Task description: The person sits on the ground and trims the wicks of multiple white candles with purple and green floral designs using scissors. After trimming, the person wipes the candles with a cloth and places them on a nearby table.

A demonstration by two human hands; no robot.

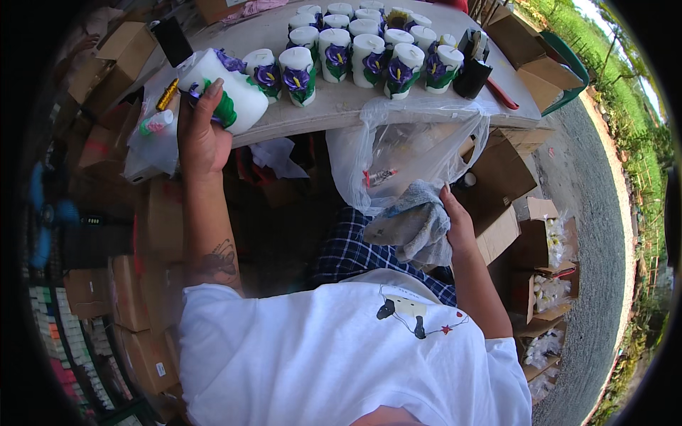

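My left hand (205, 125) grips a large white pillar candle (248, 104) with purple flowers and green leaves in relief. It is tilted on its side above the left part of the table's front edge. In my right hand (459, 221) a crumpled grey cloth (413, 226) hangs over my lap. Several smaller white pillar candles (334, 42) stand upright in rows on the pale table (330, 114), most with the same purple flowers and green leaves. Behind the cloth, a clear plastic bag (346, 170) hangs from the table's front edge, with wrappers inside.
A black tape dispenser (471, 74) and a red-handled tool (502, 95) lie at the table's right. Left of it, a plastic bag (152, 146) holds small items. Open cardboard boxes (535, 293) with wrapped goods line the right side; stacked boxes (144, 351) and a blue fan (48, 213) stand left.
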